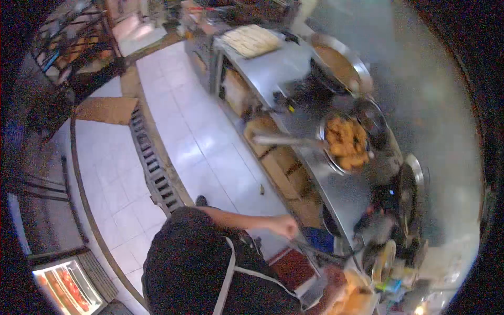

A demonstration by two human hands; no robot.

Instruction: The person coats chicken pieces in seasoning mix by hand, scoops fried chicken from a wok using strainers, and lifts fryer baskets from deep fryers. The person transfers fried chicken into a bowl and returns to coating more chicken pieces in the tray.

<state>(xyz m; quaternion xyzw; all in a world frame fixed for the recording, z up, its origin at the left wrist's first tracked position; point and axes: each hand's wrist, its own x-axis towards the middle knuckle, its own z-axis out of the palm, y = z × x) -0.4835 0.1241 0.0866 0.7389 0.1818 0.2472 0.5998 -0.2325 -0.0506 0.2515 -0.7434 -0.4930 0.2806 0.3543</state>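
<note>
My left hand (284, 226) reaches out from the dark-clothed body with its fingers closed round the end of a dark long handle (320, 254), which runs towards the counter. Lower down, my right hand (333, 283) is smeared by motion beside a greyish flat metal object (312, 291); its fingers cannot be made out. Close by that hand are orange-brown food pieces (353, 296). Farther up the counter, a round metal bowl (334, 167) holds golden-brown fried pieces (346, 143).
The steel counter (336, 191) runs diagonally, with a large pan (336, 63) and a tray of pale food (251, 41) at its far end. Boxes (286, 170) stand below. A floor grate (152, 157) crosses the white tiles. A lit display (68, 286) is at lower left.
</note>
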